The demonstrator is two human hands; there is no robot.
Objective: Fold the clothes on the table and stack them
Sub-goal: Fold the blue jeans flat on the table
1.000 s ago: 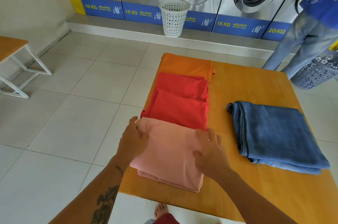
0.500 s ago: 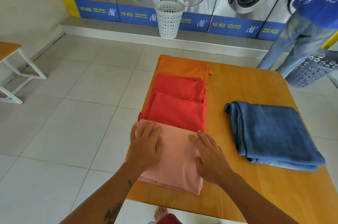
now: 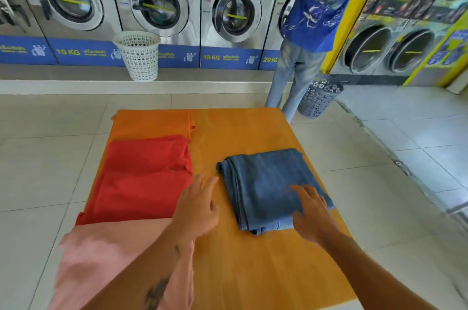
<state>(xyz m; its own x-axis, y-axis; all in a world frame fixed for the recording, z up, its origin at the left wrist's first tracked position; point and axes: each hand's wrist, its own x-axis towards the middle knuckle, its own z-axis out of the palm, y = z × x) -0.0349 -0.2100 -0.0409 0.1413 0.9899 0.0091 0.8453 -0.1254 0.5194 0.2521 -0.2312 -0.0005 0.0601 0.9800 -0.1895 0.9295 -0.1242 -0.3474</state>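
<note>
Fingers spread on both hands point(image 3: 196, 211) point(image 3: 312, 216), holding nothing yet, so imo grab jeans point(image 3: 268, 185) by 2 corners w/ layers pinched together.

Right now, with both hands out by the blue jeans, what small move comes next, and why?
Probably closing both hands on the folded jeans to lift them. The right hand is open over their near edge, the left hand open beside them, and they lie apart from the other clothes.

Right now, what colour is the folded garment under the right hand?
Blue denim: the folded jeans beneath the right hand, seen in the head view.
</note>
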